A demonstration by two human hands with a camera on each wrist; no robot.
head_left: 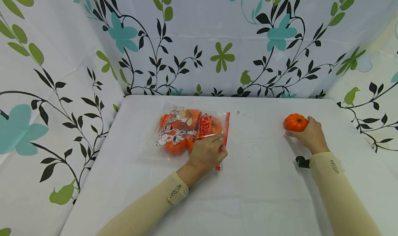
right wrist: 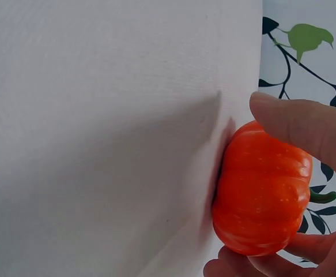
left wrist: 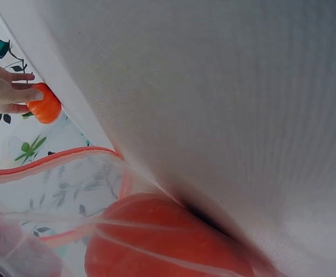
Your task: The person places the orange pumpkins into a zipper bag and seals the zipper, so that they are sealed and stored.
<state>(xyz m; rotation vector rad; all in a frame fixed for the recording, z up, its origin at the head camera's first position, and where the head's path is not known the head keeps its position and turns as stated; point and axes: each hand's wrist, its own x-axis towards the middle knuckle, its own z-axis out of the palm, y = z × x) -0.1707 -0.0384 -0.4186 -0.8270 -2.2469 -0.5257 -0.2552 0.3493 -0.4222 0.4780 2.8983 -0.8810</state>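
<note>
A clear zip bag (head_left: pixel 182 109) with red and white print lies left of centre, several small orange pumpkins (head_left: pixel 175 145) inside it. My left hand (head_left: pixel 206 153) grips the bag near its red-edged right end, fingers curled. In the left wrist view the red edge (left wrist: pixel 70 154) stands apart in a loop, and a pumpkin (left wrist: pixel 162 239) shows close by behind the film. Over at the right, my right hand (head_left: pixel 311 135) holds one orange toy pumpkin (head_left: pixel 296 122) between thumb and fingers. Its green stem (right wrist: pixel 323 197) points away from the table surface in the right wrist view.
The white table (head_left: pixel 258 187) has its far edge against a leaf-patterned curtain (head_left: pixel 192 39). Patterned cloth hangs at both sides too. A small dark device (head_left: pixel 302 162) sticks out from the right wrist.
</note>
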